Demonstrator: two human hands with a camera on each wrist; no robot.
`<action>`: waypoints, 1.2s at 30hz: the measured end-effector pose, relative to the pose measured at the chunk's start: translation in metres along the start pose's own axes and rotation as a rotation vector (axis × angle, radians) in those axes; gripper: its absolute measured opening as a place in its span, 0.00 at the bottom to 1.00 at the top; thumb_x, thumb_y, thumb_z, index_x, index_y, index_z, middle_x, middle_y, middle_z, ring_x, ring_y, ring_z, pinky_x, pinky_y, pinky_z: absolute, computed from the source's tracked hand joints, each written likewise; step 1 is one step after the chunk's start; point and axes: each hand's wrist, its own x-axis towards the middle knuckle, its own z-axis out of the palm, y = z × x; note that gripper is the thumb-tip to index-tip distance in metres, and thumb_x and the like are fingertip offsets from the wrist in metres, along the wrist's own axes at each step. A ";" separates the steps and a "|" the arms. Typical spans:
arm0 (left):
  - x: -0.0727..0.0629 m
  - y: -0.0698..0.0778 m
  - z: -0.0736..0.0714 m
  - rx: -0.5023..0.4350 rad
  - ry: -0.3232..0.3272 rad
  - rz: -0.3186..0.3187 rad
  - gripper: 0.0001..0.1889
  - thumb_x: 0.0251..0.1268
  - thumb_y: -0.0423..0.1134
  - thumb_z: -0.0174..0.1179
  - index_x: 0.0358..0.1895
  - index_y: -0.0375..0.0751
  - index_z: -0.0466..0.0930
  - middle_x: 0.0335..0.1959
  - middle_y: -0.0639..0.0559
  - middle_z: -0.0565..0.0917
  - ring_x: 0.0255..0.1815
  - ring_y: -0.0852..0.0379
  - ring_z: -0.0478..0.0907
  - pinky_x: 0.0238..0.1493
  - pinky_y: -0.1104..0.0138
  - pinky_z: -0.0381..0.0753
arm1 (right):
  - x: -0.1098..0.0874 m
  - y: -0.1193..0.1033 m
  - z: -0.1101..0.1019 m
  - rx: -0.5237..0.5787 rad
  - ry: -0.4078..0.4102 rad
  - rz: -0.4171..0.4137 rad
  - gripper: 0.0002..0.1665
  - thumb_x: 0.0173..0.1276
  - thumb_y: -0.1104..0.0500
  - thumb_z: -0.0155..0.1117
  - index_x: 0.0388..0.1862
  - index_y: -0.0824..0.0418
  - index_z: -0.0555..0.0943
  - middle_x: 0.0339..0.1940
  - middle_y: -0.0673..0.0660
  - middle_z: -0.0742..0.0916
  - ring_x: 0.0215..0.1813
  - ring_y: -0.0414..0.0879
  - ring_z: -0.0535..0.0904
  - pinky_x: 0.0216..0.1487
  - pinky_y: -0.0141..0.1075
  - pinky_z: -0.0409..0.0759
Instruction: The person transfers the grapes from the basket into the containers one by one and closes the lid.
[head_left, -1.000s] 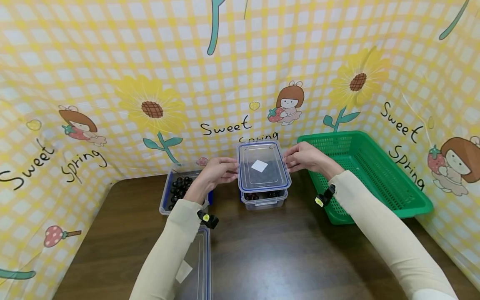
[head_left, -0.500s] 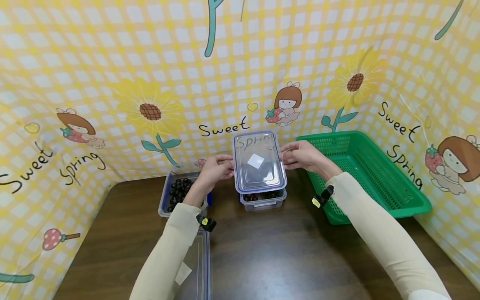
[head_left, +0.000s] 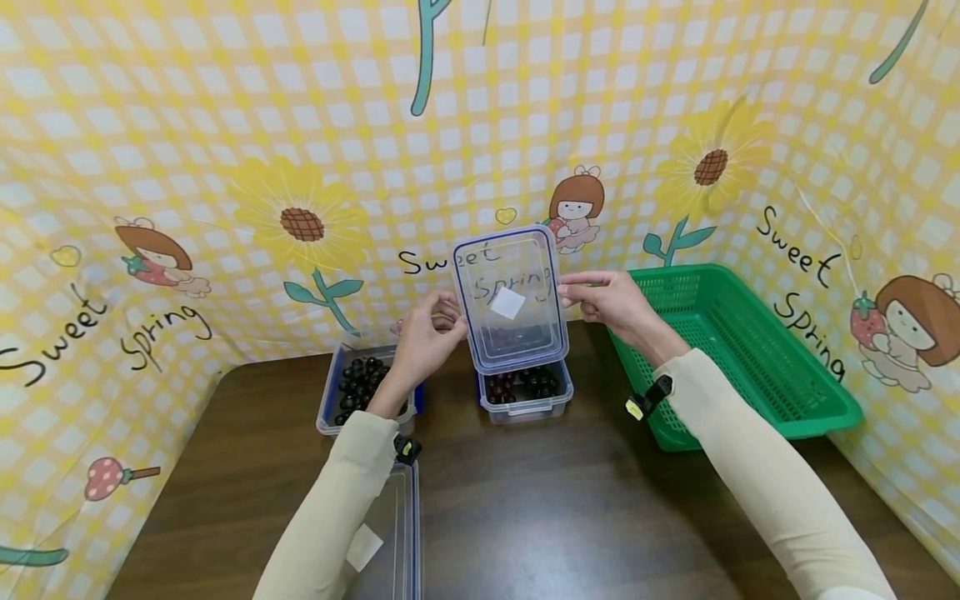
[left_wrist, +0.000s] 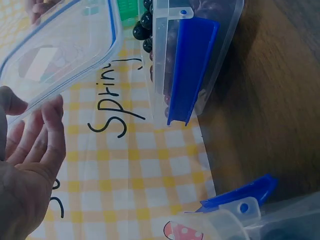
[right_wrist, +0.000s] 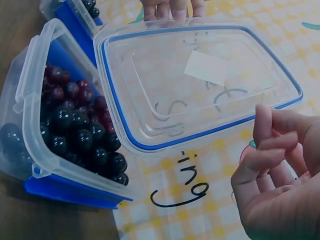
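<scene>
A clear plastic lid (head_left: 513, 333) with a blue seal and a white sticker is tilted up over the back of a food container (head_left: 528, 408). My left hand (head_left: 423, 342) pinches the lid's left edge between thumb and fingers; the left wrist view shows this grip closely. At the opposite edge, my right hand (head_left: 615, 304) holds the lid with thumb and index fingertips. Dark round grapes (right_wrist: 82, 135), some reddish, fill the uncovered container, whose blue side clip (left_wrist: 192, 70) hangs down.
Left of it stands a second container (head_left: 326, 417) of dark grapes, partly behind my left forearm. A larger lid (head_left: 405, 517) with a white sticker lies near the front. A green plastic basket (head_left: 750, 358) stands at the right, and patterned cloth (head_left: 420, 192) backs the table.
The lid has risen off the container and tipped steeply upright, showing more of the grapes. Both hands have moved up with it, the left one turning.
</scene>
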 end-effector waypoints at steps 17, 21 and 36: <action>-0.008 -0.006 0.013 0.359 0.087 0.441 0.06 0.68 0.25 0.62 0.43 0.35 0.76 0.38 0.40 0.85 0.37 0.46 0.90 0.38 0.61 0.92 | -0.001 0.002 -0.003 0.143 -0.098 0.153 0.10 0.83 0.54 0.58 0.45 0.59 0.80 0.31 0.53 0.93 0.34 0.43 0.91 0.42 0.37 0.91; -0.011 -0.011 0.015 0.390 0.096 0.466 0.08 0.66 0.26 0.65 0.42 0.38 0.77 0.39 0.41 0.86 0.33 0.49 0.90 0.34 0.62 0.91 | 0.004 0.004 -0.002 0.037 -0.106 0.255 0.18 0.81 0.51 0.62 0.59 0.62 0.79 0.30 0.50 0.91 0.30 0.40 0.89 0.40 0.35 0.89; -0.013 -0.011 0.023 0.160 0.049 -0.113 0.18 0.69 0.31 0.64 0.60 0.32 0.84 0.40 0.40 0.93 0.42 0.47 0.92 0.43 0.62 0.89 | 0.013 0.016 0.006 -0.303 -0.162 0.312 0.26 0.75 0.55 0.69 0.64 0.72 0.81 0.53 0.62 0.89 0.47 0.46 0.89 0.52 0.42 0.91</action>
